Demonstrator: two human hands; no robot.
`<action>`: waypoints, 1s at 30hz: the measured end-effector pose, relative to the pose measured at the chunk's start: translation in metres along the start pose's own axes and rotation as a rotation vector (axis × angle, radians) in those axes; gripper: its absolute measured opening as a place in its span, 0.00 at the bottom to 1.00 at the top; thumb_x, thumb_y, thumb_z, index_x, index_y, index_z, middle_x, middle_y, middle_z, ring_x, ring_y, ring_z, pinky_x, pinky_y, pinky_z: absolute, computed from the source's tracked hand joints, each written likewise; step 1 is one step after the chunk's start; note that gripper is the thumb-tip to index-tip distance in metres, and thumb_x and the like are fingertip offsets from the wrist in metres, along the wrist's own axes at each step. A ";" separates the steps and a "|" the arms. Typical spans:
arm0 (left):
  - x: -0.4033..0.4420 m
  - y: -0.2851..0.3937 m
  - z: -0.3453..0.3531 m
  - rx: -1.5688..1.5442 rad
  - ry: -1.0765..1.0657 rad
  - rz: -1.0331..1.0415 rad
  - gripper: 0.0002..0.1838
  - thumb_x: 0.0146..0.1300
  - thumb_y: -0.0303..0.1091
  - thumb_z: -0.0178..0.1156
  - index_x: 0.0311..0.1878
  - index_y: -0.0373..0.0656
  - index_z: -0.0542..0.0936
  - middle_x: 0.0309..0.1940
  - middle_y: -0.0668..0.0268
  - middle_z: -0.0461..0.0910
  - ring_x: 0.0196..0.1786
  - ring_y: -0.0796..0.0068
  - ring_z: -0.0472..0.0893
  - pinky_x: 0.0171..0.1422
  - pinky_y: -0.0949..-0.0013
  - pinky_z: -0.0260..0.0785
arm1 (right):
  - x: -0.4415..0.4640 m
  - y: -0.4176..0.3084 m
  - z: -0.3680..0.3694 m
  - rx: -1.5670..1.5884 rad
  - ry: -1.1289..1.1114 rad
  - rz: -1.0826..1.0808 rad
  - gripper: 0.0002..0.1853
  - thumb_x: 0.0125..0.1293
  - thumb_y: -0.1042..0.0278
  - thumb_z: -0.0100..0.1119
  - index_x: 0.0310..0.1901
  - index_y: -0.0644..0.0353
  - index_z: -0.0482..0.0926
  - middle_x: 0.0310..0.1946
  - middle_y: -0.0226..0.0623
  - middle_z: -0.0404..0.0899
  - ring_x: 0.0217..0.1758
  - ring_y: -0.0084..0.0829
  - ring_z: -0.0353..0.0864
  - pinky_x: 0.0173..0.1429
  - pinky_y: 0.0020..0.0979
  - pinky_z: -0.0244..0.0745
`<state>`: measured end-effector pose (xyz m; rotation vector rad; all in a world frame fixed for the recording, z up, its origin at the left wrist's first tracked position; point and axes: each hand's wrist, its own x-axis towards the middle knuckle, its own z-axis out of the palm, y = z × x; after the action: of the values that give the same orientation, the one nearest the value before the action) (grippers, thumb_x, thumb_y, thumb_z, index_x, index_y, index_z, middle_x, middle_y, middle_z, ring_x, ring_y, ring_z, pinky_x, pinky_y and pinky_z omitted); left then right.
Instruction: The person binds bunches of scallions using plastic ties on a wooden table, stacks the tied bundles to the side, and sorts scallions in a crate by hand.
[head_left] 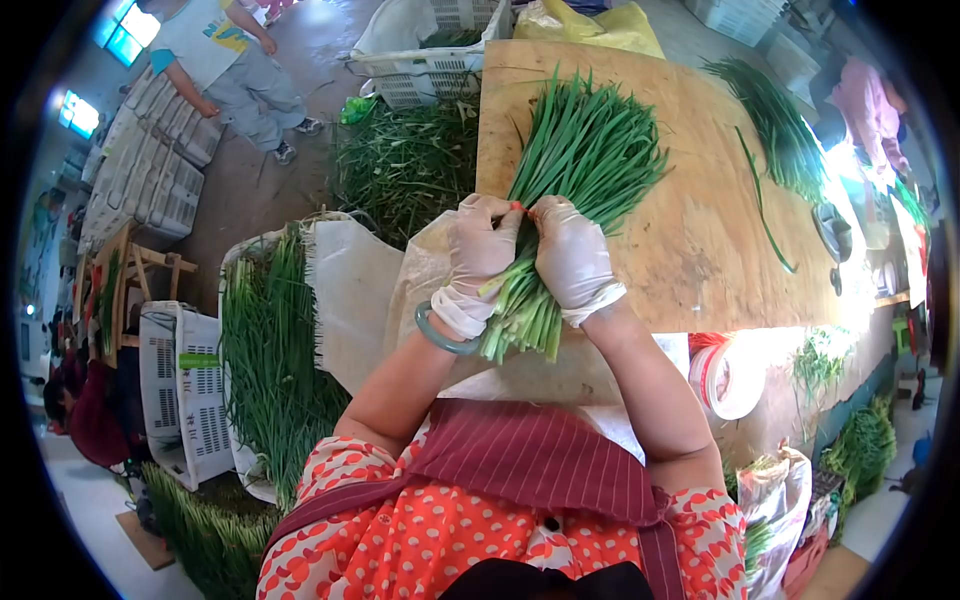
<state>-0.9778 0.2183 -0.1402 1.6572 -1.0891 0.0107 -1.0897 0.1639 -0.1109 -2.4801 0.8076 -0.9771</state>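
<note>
A thick bundle of garlic chives [590,145] lies on the wooden board, its green leaves pointing away from me and its pale cut stems toward me. My left hand [482,255], in a whitish glove, is closed at the bundle's left side. My right hand [575,250], gloved likewise, is closed over the top of the stems. Between the fingertips of both hands shows a bit of red band [517,206], pinched from either side. How far the band goes round the bundle is hidden by my hands.
The wooden board [720,240] bears more chives [775,125] at its right. Loose trimmings [405,160] lie left of it, below a white crate [430,75]. Another crate of chives [270,340] stands at my left. A white tub [728,378] sits at right. A person [225,65] stands far left.
</note>
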 end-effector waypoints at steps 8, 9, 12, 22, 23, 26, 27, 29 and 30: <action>-0.001 0.009 -0.002 0.036 -0.024 0.067 0.03 0.49 0.26 0.66 0.27 0.40 0.81 0.26 0.59 0.78 0.31 0.59 0.78 0.36 0.63 0.69 | -0.003 0.002 -0.002 0.015 -0.021 -0.001 0.04 0.52 0.79 0.50 0.30 0.62 0.73 0.29 0.46 0.76 0.35 0.47 0.77 0.39 0.42 0.73; -0.001 0.008 -0.001 0.035 -0.026 0.086 0.03 0.49 0.26 0.65 0.28 0.40 0.81 0.26 0.59 0.77 0.31 0.59 0.78 0.36 0.63 0.69 | -0.003 0.003 -0.002 0.013 -0.019 -0.003 0.04 0.52 0.79 0.50 0.30 0.62 0.73 0.29 0.46 0.76 0.35 0.47 0.77 0.39 0.42 0.73; -0.002 0.005 -0.001 0.025 -0.037 0.138 0.04 0.48 0.25 0.65 0.29 0.41 0.81 0.26 0.59 0.77 0.31 0.58 0.78 0.36 0.62 0.69 | -0.002 0.002 -0.001 0.010 -0.013 0.004 0.04 0.52 0.78 0.50 0.31 0.61 0.73 0.29 0.46 0.76 0.35 0.48 0.77 0.39 0.42 0.73; 0.004 0.008 -0.019 -0.001 -0.188 0.162 0.08 0.54 0.34 0.61 0.34 0.41 0.82 0.30 0.57 0.80 0.36 0.56 0.78 0.41 0.61 0.70 | 0.001 -0.004 -0.004 0.004 0.016 -0.073 0.04 0.58 0.78 0.51 0.34 0.60 0.75 0.29 0.47 0.76 0.31 0.52 0.76 0.33 0.45 0.71; 0.004 0.011 -0.022 0.025 -0.194 0.150 0.07 0.53 0.33 0.62 0.33 0.40 0.82 0.30 0.57 0.80 0.36 0.57 0.79 0.41 0.61 0.70 | 0.001 -0.005 -0.006 -0.047 -0.044 -0.044 0.04 0.58 0.78 0.52 0.34 0.60 0.75 0.29 0.48 0.76 0.31 0.52 0.76 0.32 0.44 0.71; 0.002 0.019 -0.026 0.082 -0.162 0.117 0.07 0.52 0.32 0.63 0.32 0.39 0.82 0.30 0.57 0.80 0.36 0.59 0.79 0.42 0.63 0.70 | 0.004 -0.009 -0.008 -0.010 -0.057 -0.029 0.02 0.59 0.78 0.52 0.33 0.60 0.75 0.29 0.48 0.76 0.31 0.52 0.76 0.32 0.44 0.71; 0.003 0.021 -0.026 0.086 -0.115 0.117 0.07 0.52 0.32 0.63 0.32 0.39 0.82 0.30 0.58 0.80 0.36 0.59 0.79 0.42 0.63 0.70 | 0.004 -0.009 -0.008 -0.010 -0.048 -0.040 0.02 0.59 0.78 0.52 0.33 0.60 0.75 0.29 0.48 0.76 0.31 0.52 0.76 0.32 0.44 0.71; 0.004 0.015 -0.021 0.018 -0.120 0.050 0.07 0.52 0.33 0.63 0.32 0.39 0.82 0.30 0.58 0.80 0.36 0.60 0.79 0.42 0.64 0.70 | 0.003 -0.011 -0.006 -0.017 -0.060 0.029 0.02 0.58 0.78 0.53 0.32 0.60 0.75 0.29 0.48 0.76 0.31 0.52 0.76 0.33 0.44 0.71; 0.003 0.011 -0.019 -0.054 -0.134 -0.030 0.08 0.52 0.33 0.63 0.32 0.39 0.82 0.30 0.58 0.80 0.36 0.60 0.79 0.42 0.64 0.70 | 0.002 -0.007 -0.004 -0.013 -0.022 -0.012 0.01 0.57 0.77 0.56 0.30 0.60 0.75 0.29 0.48 0.76 0.31 0.51 0.76 0.32 0.43 0.71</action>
<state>-0.9740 0.2308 -0.1224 1.6439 -1.1552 -0.1496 -1.0879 0.1677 -0.1035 -2.5047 0.7950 -0.9506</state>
